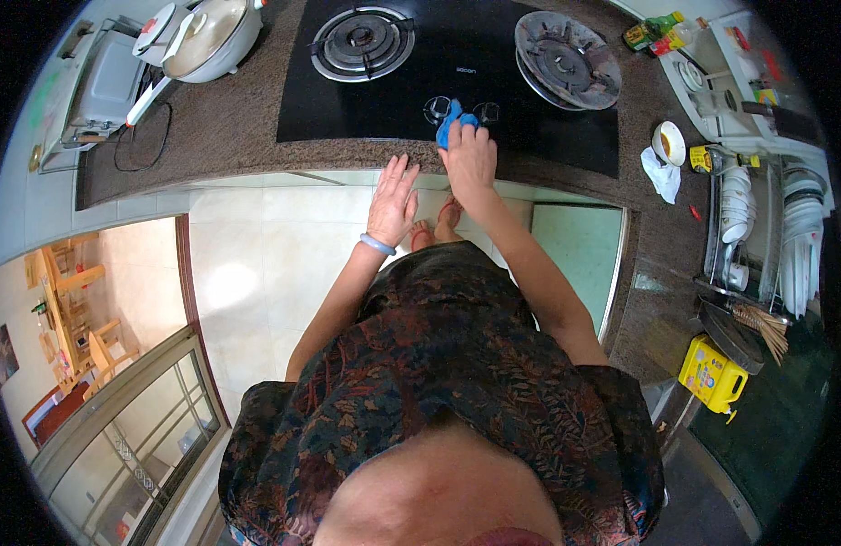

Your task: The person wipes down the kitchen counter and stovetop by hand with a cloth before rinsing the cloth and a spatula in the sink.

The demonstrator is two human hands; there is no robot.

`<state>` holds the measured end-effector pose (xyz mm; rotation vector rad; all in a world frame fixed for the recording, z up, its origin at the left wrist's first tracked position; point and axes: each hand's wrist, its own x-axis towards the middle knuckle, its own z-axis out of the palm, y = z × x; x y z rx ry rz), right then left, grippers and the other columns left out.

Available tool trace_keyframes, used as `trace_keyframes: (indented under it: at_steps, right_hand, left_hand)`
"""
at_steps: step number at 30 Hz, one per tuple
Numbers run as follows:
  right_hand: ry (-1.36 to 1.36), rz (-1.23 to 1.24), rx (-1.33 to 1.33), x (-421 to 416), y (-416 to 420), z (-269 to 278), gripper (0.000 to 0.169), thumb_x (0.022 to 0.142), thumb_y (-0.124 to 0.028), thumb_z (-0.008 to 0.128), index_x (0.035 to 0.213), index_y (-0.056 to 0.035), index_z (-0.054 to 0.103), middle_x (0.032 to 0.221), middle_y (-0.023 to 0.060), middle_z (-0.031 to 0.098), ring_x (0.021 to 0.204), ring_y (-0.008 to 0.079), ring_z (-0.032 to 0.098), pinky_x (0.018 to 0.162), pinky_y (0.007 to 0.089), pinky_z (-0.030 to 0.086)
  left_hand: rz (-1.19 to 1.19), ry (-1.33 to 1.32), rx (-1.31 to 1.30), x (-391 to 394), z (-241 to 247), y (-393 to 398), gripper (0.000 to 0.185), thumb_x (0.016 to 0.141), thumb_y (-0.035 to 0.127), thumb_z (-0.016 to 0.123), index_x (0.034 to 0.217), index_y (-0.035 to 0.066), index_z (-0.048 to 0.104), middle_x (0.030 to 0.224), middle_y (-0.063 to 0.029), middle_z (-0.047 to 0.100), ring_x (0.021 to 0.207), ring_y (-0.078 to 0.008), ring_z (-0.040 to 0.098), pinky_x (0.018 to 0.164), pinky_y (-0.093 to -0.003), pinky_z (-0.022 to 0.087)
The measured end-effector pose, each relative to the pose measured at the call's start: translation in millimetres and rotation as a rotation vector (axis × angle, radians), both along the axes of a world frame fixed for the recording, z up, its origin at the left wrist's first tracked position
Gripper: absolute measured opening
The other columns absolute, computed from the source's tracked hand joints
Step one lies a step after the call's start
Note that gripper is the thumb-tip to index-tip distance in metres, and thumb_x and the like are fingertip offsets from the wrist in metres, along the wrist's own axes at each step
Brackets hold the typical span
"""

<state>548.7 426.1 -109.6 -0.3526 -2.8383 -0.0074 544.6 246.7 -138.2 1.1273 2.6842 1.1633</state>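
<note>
Bunched under the fingers of my right hand (471, 160) is a blue cloth (452, 126). It lies at the front of a black glass gas hob (420, 102), between the left control knob (436, 109) and the right control knob (487, 112). My left hand (393, 201), with a pale bangle at the wrist, is at the counter's front edge and holds nothing. Its fingers are extended, the thumb apart from them. A round burner (362, 42) is at the hob's left, and a stained metal wind shield (529, 41) surrounds the burner at its right.
A white pot with a glass lid (212, 48) stands at the left, its handle towards the counter edge. On the right are a small bowl (668, 143), a crumpled white tissue (661, 176), a dish rack with bowls (735, 205) and a yellow jug (710, 372).
</note>
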Motion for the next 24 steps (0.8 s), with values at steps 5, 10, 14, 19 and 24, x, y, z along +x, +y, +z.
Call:
trace_keyframes:
  at_steps: [5, 10, 14, 19, 24]
  right_hand:
    - [-0.001, 0.085, -0.122, 3, 1, -9, 0.029, 0.079, -0.01, 0.059, 0.107, -0.004, 0.062, 0.09, 0.0114, 0.057, 0.089, 0.0281, 0.055, 0.074, 0.0379, 0.05]
    - [0.171, 0.133, -0.18, -41, -42, 7, 0.025, 0.077, -0.01, 0.059, 0.101, -0.004, 0.064, 0.089, 0.0109, 0.058, 0.083, 0.0282, 0.057, 0.067, 0.0359, 0.052]
    - [0.037, -0.122, -0.02, -98, -54, -9, 0.018, 0.08, -0.018, 0.057, 0.09, -0.0059, 0.067, 0.089, 0.0071, 0.057, 0.088, 0.0231, 0.056, 0.062, 0.0338, 0.049]
    - [-0.28, -0.074, -0.018, -94, -53, -22, 0.022, 0.082, -0.017, 0.057, 0.09, -0.0019, 0.071, 0.089, 0.0111, 0.057, 0.087, 0.0259, 0.056, 0.062, 0.0377, 0.049]
    - [-0.009, 0.113, -0.028, -26, -10, -25, 0.018, 0.079, -0.014, 0.057, 0.092, -0.0034, 0.065, 0.085, 0.0074, 0.057, 0.082, 0.0235, 0.056, 0.067, 0.0388, 0.045]
  left_hand:
    - [0.018, -0.053, 0.05, 8, 6, -3, 0.046, 0.088, 0.003, 0.053, 0.134, 0.005, 0.049, 0.144, -0.021, 0.04, 0.137, -0.0399, 0.033, 0.112, -0.0456, 0.03]
    - [0.027, -0.001, 0.112, 6, 3, -6, 0.043, 0.087, 0.0, 0.053, 0.129, 0.002, 0.051, 0.141, -0.0214, 0.044, 0.134, -0.0401, 0.037, 0.11, -0.0447, 0.032]
    - [0.065, -0.009, 0.097, -3, 13, -3, 0.043, 0.086, 0.0, 0.053, 0.129, 0.002, 0.051, 0.139, -0.0216, 0.046, 0.132, -0.0401, 0.039, 0.11, -0.0452, 0.032]
    - [0.133, -0.024, 0.054, -3, 19, -2, 0.043, 0.087, 0.0, 0.052, 0.129, 0.003, 0.051, 0.138, -0.0208, 0.047, 0.132, -0.0396, 0.04, 0.11, -0.0444, 0.033]
    - [0.153, -0.049, 0.044, 10, 11, 8, 0.042, 0.088, 0.0, 0.052, 0.13, 0.003, 0.052, 0.139, -0.0191, 0.047, 0.133, -0.0377, 0.04, 0.109, -0.0443, 0.034]
